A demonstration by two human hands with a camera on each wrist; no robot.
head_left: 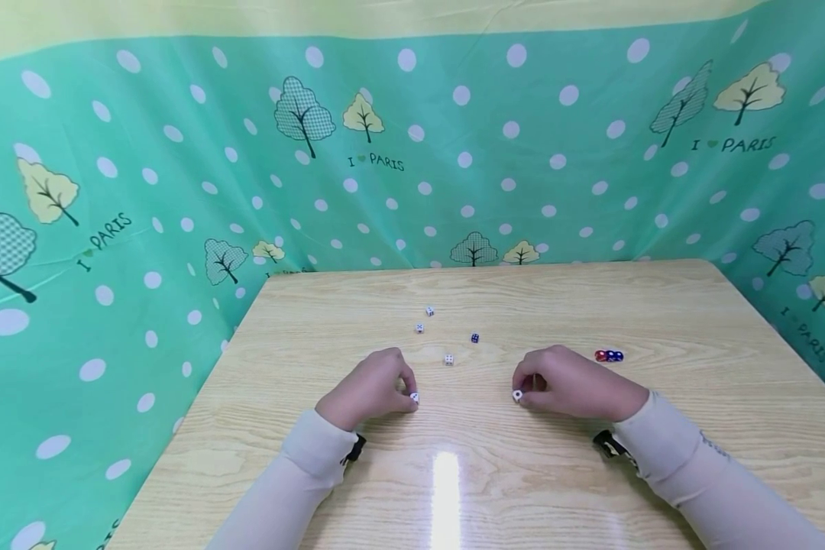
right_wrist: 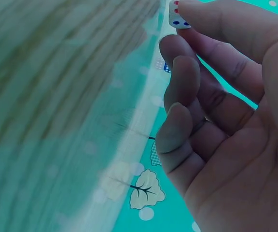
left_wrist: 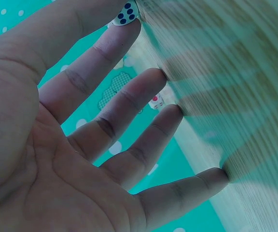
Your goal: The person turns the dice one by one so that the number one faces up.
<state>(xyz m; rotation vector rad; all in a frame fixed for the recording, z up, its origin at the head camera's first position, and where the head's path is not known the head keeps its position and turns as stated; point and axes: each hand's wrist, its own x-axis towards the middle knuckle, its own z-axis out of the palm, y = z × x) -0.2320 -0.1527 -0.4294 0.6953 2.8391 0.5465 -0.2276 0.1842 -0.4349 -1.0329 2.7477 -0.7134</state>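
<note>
Between thumb and index finger, my left hand pinches a white die at the tabletop. Dark blue pips show on that die in the left wrist view, where the other fingertips touch the wood. To the right, my right hand pinches another white die the same way. Red and blue pips mark this die in the right wrist view, and the remaining fingers are curled. Beyond and between the hands lie a white die and a dark blue die.
Farther back on the wooden table are two more white dice, a nearer one and a farther one. Beyond the right hand, a red die and two blue dice stand in a row. A green dotted curtain hangs behind.
</note>
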